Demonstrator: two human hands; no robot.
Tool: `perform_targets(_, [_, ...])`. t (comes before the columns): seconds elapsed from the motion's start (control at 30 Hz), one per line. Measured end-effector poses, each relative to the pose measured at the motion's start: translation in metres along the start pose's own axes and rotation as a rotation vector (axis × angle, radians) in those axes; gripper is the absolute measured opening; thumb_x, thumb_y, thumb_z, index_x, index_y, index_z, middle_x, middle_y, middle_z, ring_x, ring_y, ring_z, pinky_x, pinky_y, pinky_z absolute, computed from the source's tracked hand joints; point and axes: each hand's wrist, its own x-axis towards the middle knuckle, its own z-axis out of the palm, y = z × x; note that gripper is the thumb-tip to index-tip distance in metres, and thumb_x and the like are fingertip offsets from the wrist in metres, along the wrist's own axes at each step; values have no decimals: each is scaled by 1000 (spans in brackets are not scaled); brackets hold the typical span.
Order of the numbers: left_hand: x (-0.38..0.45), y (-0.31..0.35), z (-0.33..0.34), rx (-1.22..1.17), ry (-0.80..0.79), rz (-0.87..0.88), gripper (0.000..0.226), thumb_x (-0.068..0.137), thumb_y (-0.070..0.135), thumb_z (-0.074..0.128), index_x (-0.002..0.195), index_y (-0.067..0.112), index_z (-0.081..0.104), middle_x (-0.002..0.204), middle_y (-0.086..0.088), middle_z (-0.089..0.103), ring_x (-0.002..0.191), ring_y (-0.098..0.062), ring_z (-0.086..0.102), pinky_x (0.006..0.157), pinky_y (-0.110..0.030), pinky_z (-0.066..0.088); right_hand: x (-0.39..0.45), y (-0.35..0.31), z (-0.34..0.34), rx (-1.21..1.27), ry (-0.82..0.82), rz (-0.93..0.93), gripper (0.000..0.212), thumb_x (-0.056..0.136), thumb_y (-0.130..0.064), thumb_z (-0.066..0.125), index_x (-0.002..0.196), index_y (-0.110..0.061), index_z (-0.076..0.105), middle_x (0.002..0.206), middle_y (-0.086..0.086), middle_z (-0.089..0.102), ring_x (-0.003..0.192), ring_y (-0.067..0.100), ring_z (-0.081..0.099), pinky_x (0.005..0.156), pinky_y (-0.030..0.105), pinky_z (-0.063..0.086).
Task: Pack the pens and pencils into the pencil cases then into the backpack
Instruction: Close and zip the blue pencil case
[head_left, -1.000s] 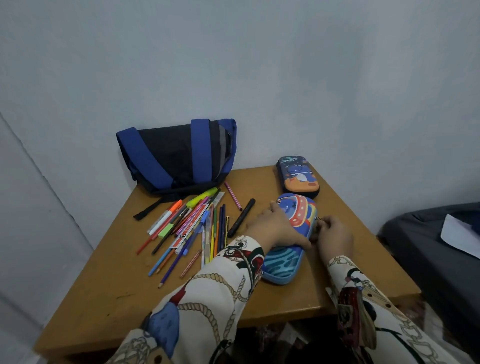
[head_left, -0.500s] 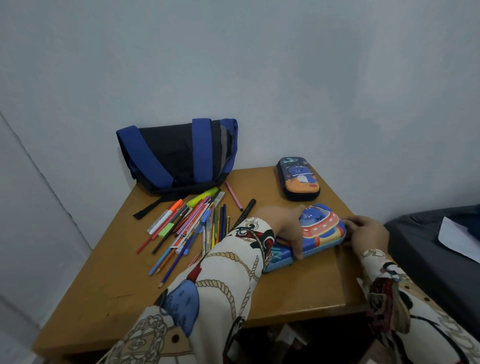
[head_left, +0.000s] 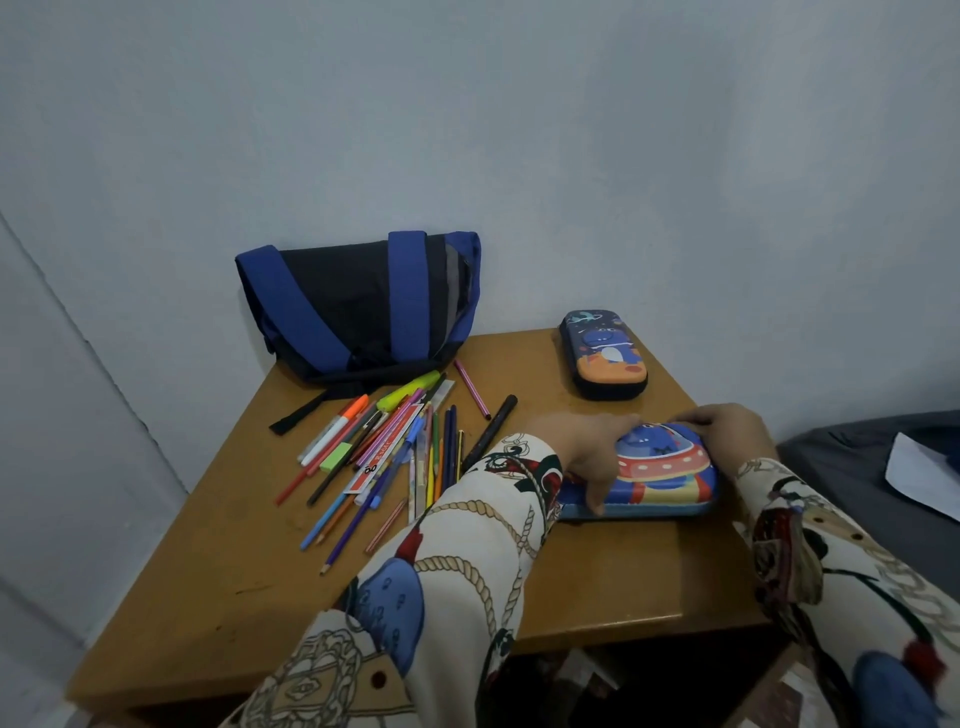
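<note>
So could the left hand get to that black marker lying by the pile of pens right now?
Probably yes. The black marker lies just beside the left hand with nothing between them, but that hand would have to let go of the spaceship pencil case first.

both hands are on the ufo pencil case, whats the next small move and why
Probably unzip the UFO pencil case: it looks closed, the left hand and right hand grip its ends, and the pens and pencils lie loose on the table.
</note>
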Motion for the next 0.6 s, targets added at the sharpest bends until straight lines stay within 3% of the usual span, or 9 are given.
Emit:
perform_targets(0.2, [-7,-22,8,-102,72,75,109,75,23,81,154,32,7,160,2,17,143,-25,24,113,-50,30,-10,12,5,186,28,61,25,97,-12,53,116,-5,68,116,20,66,105,34,61,93,44,51])
perform_targets(0.33, [-16,-52,10,49,45,13,118,70,37,83,152,41,-3,162,8,2,148,-24,6,115,-59,20,-20,23,11,253,81,18,23,95,-17,59,114,-11,69,118,17,67,107,31,62,94,50,52])
perform_targets(0.43, [-22,-66,17,51,95,17,118,70,31,84,151,43,-1,160,8,8,146,-25,10,114,-58,25,-21,23,12,281,106,29,25,95,-18,59,117,-10,69,120,17,66,107,31,62,93,49,53])
perform_targets(0.6, [-30,-75,33,-93,290,123,98,72,30,79,148,47,19,145,9,28,133,-19,26,104,-42,40,-19,25,15,268,143,21,28,96,-21,58,119,-8,67,119,16,66,106,30,61,91,45,53])
